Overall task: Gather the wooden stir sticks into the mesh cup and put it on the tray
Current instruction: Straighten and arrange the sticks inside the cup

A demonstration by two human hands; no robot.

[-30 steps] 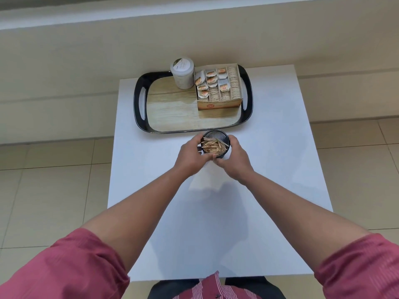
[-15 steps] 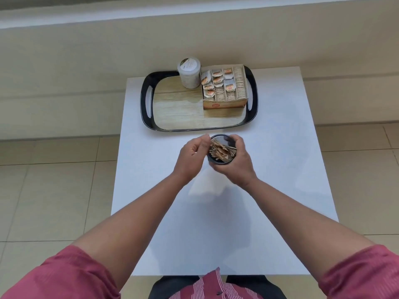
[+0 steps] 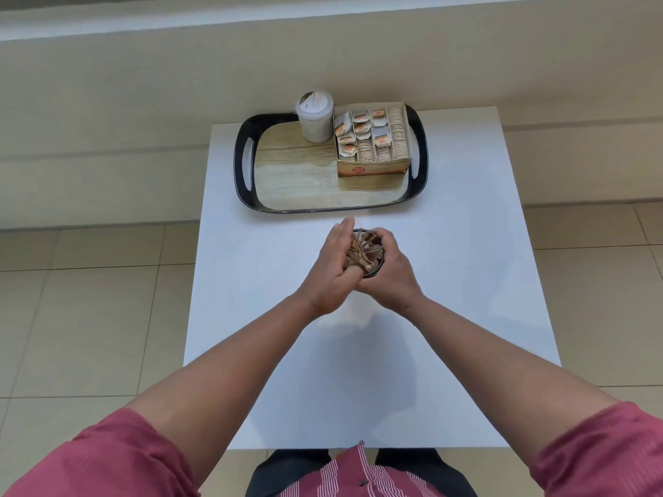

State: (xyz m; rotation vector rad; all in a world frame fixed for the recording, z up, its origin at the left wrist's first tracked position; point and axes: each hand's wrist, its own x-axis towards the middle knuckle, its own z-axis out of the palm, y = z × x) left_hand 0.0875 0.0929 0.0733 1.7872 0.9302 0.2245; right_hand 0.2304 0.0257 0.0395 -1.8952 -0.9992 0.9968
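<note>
Right hand (image 3: 389, 278) is wrapping its grip around the mesh cup (image 3: 373, 271); left hand (image 3: 332, 272), fingers straight, is pressing the stir sticks (image 3: 362, 253) inside.

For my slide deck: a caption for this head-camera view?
Both hands, left hand and right hand, settle wooden stir sticks in a mesh cup before the tray.

Place: looking like a tea or coffee corner of an office or café; which one cannot be told.
Floor: beige tiles (image 3: 89, 310) running under a small white surface (image 3: 448, 281).
Wall: a plain cream ledge (image 3: 143, 84) sitting behind it.
Serving ware: a black-rimmed tray (image 3: 239, 174) carrying a box of tea sachets (image 3: 373, 138) and a white lidded jar (image 3: 315, 118).
</note>
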